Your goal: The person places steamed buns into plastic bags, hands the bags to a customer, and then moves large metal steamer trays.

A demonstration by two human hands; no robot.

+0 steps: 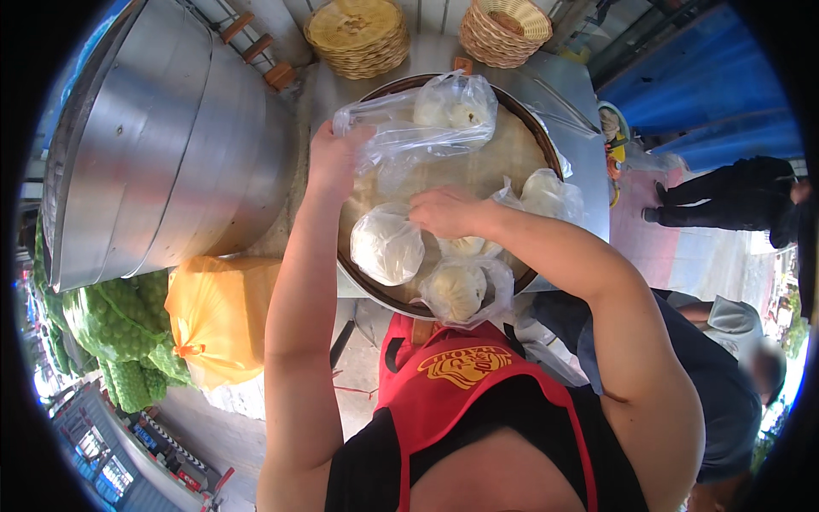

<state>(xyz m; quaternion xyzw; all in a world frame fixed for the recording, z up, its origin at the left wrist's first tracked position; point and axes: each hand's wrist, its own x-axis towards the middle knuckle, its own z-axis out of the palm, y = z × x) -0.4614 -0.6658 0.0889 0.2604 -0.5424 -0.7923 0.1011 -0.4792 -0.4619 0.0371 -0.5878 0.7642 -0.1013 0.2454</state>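
Note:
My left hand (336, 153) is closed on the gathered handles of a clear plastic bag (384, 137). Pale steamed buns (441, 114) show inside that bag, over the far part of a round tray (505, 150) with a dark rim. My right hand (448, 212) has curled fingers at the upper edge of a bagged white bun (387, 244); whether they grip the plastic is hidden. Partly below this hand lies another bagged bun (462, 246). A pleated bun in a bag (455, 291) sits at the near rim, and one more bagged bun (542, 191) is at the right.
A large metal drum-shaped vessel (173, 141) stands at the left. Behind the tray are stacked flat wicker trays (357, 38) and woven baskets (505, 32) on a metal table (582, 83). An orange bag (224, 313) and green net sacks (115, 320) lie lower left. People stand at the right.

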